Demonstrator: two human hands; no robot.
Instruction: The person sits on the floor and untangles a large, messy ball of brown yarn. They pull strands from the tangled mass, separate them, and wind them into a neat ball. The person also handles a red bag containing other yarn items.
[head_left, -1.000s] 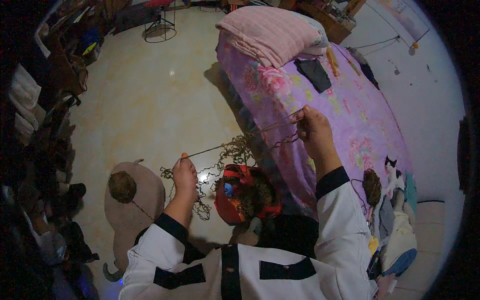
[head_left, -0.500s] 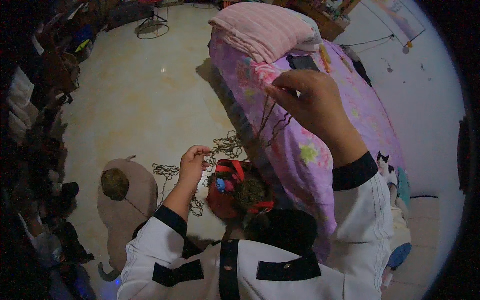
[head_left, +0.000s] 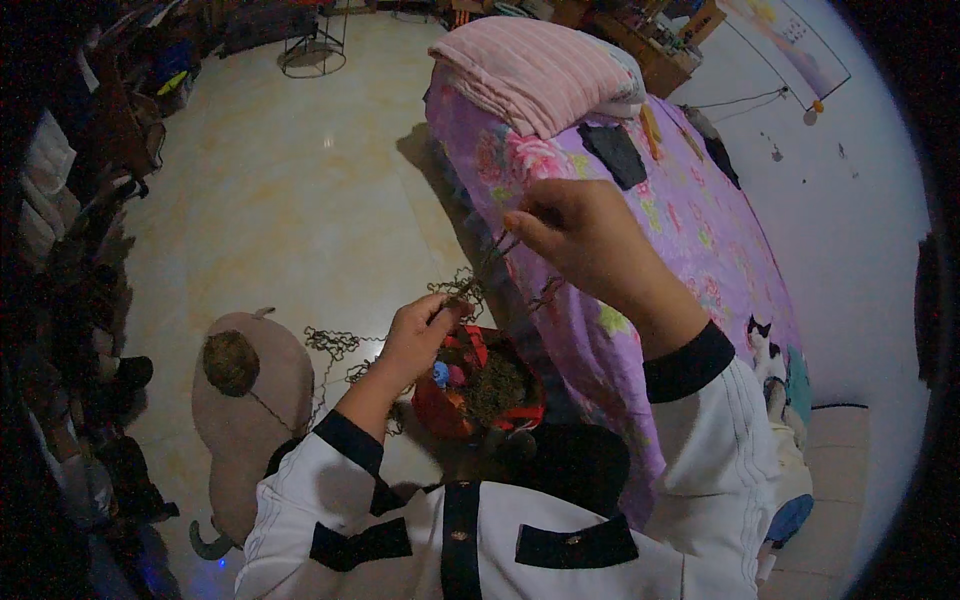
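Note:
Crinkled olive-brown yarn [head_left: 493, 256] runs between my two hands. My right hand [head_left: 580, 228] is raised over the near side of the bed, thumb and fingers pinched on the strands. Lower and to the left, my left hand [head_left: 420, 330] closes on the same yarn beside a red bag [head_left: 430, 412]. Inside the bag are a dark olive yarn mass [head_left: 500, 385] and a small blue ball [head_left: 441, 374]. More loose, kinked yarn [head_left: 330, 342] trails over the floor. A wound yarn ball [head_left: 230, 363] rests on a beige plush cushion [head_left: 268, 400] at the left.
A bed with a purple flowered sheet [head_left: 650, 235] stands on the right, bearing a folded pink quilt [head_left: 530, 70] and a dark cloth [head_left: 612, 155]. A black-and-white cat [head_left: 765, 345] is by its near right edge. Clutter lines the left; a wire stand [head_left: 313, 55] is far off.
My right hand has come down and left, toward my left hand. My left hand has moved right and up and closed on the yarn, so the stretch between them is shorter.

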